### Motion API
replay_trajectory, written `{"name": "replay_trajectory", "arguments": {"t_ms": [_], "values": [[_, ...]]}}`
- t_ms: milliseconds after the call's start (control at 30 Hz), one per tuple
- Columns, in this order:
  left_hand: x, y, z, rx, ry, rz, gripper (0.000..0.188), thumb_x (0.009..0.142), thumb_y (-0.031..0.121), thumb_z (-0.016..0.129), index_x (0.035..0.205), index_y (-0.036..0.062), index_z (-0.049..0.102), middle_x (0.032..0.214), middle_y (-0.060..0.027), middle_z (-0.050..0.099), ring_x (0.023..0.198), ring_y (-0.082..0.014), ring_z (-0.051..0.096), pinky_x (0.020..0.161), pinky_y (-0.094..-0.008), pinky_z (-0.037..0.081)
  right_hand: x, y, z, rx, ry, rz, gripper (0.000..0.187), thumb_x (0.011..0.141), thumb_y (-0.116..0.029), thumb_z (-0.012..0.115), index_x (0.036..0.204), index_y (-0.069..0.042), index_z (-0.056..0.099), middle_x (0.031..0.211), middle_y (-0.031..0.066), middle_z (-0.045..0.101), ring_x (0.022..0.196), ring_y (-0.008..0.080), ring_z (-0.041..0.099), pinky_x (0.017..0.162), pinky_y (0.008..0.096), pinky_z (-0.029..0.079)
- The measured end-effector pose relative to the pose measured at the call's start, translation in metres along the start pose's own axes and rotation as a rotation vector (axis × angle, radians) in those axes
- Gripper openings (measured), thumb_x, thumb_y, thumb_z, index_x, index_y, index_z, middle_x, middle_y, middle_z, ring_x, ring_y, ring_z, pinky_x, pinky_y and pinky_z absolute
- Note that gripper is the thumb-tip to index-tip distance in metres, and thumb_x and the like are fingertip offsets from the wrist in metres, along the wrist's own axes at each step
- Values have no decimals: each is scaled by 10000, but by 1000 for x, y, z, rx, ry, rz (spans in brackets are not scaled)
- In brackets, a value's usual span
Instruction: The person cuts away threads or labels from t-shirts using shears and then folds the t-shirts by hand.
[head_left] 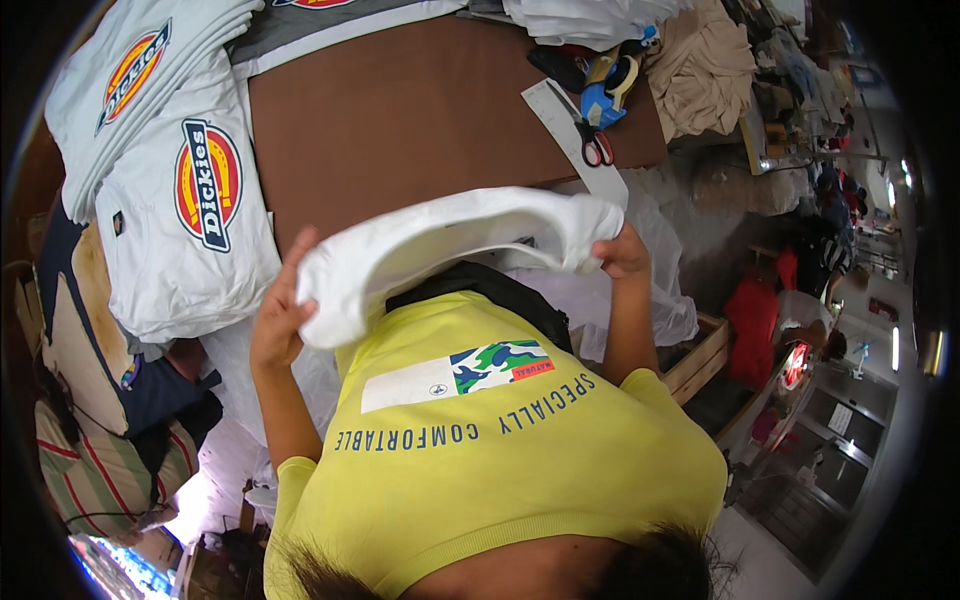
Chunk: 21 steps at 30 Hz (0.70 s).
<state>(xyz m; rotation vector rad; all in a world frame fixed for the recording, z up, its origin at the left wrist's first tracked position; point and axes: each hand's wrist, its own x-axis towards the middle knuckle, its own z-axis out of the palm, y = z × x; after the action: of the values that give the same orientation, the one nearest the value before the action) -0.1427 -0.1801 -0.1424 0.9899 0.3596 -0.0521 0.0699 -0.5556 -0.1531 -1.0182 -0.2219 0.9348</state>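
Head view: white garment [455, 210], centre of frame, spanning both hands, its middle bowed upward; left hand [276, 318], left of centre, partly closed, fingers and thumb gripping one end; right hand [625, 254], right of centre, fingers curled on the other; best handled, by judgement, with even tension and matched grips; scissors [586, 130], upper right on white strip [600, 183], best kept clear of cloth.

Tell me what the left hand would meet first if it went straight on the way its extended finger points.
Apart from the white cloth it grips, the left hand would likely meet the brown tabletop first; its height is unclear, so it might pass above.
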Motion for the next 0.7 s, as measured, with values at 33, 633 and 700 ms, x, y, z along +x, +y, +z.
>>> {"name": "replay_trajectory", "arguments": {"t_ms": [33,633,700], "values": [[-6,0,-9,110,-68,23,900,677,94,677,1391,-45,148,1370,-145,363,1298,-241,302,1026,-321,276,-5,-12,7,-167,85,49,662,586,-214,790,1115,73,513,978,164,628,908,245,619,779,351,505],[213,46,-136,-55,268,76,521,876,231,539,1330,67,343,1123,-109,576,959,-192,594,852,-319,468,315,-13,-93,363,31,215,172,850,-146,559,949,-6,580,982,123,637,937,254,605,898,399,449],[211,43,-146,-29,270,115,533,865,225,553,1328,63,342,1137,-103,564,967,-186,588,854,-318,468,321,-5,-86,242,154,280,140,837,-99,566,930,5,576,973,126,636,921,254,609,894,395,455]]}}
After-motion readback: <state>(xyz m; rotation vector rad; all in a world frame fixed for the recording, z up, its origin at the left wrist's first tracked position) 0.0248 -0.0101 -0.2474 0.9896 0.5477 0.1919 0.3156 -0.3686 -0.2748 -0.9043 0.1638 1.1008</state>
